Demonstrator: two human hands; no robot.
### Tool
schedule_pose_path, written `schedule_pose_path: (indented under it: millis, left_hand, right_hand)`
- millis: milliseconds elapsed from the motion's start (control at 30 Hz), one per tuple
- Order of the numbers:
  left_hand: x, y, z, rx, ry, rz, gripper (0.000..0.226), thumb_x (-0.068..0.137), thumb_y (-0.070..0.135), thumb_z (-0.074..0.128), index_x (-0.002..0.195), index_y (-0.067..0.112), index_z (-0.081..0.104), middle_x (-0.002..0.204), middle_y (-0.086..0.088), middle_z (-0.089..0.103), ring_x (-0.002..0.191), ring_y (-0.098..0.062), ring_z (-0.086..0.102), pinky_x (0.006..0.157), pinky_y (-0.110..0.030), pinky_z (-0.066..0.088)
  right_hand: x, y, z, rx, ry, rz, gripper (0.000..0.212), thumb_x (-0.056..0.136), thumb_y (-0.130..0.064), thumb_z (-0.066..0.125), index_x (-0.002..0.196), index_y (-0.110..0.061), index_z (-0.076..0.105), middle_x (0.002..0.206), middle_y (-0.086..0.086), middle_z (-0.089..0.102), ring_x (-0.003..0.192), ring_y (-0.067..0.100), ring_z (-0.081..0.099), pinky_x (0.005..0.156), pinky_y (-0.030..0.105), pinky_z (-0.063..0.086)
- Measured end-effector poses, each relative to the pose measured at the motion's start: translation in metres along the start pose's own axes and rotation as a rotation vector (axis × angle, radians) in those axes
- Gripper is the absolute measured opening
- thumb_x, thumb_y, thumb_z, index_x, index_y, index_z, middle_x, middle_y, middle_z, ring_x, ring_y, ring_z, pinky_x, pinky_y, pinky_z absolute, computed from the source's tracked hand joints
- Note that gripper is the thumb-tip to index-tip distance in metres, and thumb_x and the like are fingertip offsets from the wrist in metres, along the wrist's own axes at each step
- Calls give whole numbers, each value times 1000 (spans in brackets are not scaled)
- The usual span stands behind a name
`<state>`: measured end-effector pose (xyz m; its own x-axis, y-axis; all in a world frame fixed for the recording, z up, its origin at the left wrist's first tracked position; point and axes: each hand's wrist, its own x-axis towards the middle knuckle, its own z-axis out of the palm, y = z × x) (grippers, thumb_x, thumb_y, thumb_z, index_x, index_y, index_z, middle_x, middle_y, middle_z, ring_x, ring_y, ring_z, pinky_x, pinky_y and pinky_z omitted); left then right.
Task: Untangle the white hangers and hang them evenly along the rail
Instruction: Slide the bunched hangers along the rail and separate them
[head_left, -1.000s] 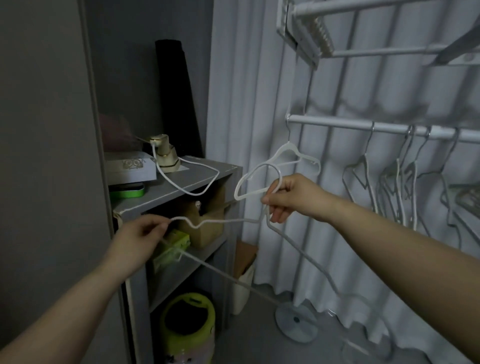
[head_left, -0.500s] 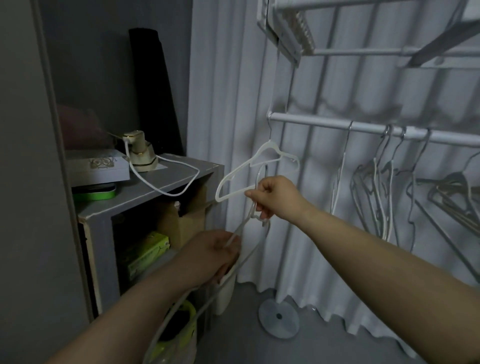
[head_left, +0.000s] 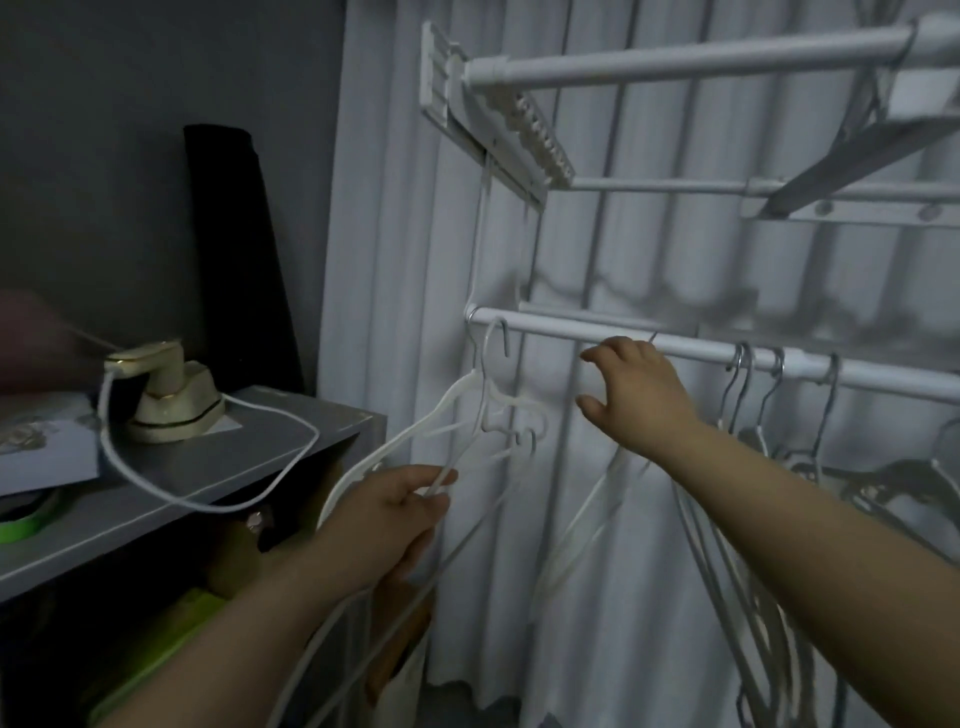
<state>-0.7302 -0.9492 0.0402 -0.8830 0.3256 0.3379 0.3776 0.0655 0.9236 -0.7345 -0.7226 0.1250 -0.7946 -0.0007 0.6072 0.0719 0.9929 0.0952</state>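
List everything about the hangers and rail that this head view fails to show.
1. Head view: how many white hangers the left hand grips; they overlap, blur and run off the bottom edge.
2. Head view: whether the hook behind the right hand sits on the rail; the hand covers it.
3. Head view: the rail's right end and the hung hangers there; cut by the right edge.
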Motion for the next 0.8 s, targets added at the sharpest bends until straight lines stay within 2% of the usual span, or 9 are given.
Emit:
schedule_pose_path:
  millis: [67, 200, 333, 433, 567, 800]
  left_hand:
    - [17, 2, 9, -12, 4, 21, 20, 91, 2, 43, 99, 16, 55, 24, 0, 41, 20, -5, 31, 26, -12, 26]
    - [48, 4, 22, -64, 18, 46, 23, 91, 0, 41, 91, 18, 54, 23, 0, 37, 20, -4, 28, 26, -12, 23]
    - [70, 0, 31, -72, 26, 62, 21, 91, -1, 39, 97, 14, 53, 23, 0, 38, 19, -5, 28, 26, -12, 23]
    - [83, -4, 36, -70, 10, 53, 20, 91, 1, 39, 103, 12, 51, 24, -1, 39, 20, -5, 29, 26, -12, 24]
    - [100, -10, 36, -45, -7, 69, 23, 91, 2, 40, 107, 13, 52, 26, 0, 41, 21, -5, 31, 28, -12, 26]
    - [115, -29, 37, 10, -72, 43, 19, 92, 2, 41, 102, 16, 50, 26, 1, 42, 23, -5, 31, 28, -13, 27]
  right_hand:
    - [12, 16, 5, -48, 49, -3, 54, 86, -29, 54, 135, -13, 37, 144, 9, 33, 130, 26, 29, 104, 34, 19]
    - [31, 37, 13, -159, 82, 4, 56, 86, -31, 53, 136, -14, 33, 149, 8, 26, 134, 24, 24, 110, 38, 9]
    - [40, 48, 18, -220, 90, 1, 56, 87, -34, 50, 136, -14, 31, 134, 7, 45, 121, 27, 40, 105, 40, 21]
    - [43, 51, 19, -218, 103, -30, 53, 88, -34, 49, 135, -15, 33, 129, 7, 49, 116, 28, 43, 95, 36, 28]
    - [42, 54, 20, -234, 105, -47, 55, 88, -35, 48, 137, -16, 30, 130, 5, 47, 116, 27, 42, 94, 34, 28]
    - [41, 51, 19, -241, 113, -37, 57, 87, -36, 47, 138, -18, 29, 131, 3, 46, 118, 25, 40, 94, 33, 24]
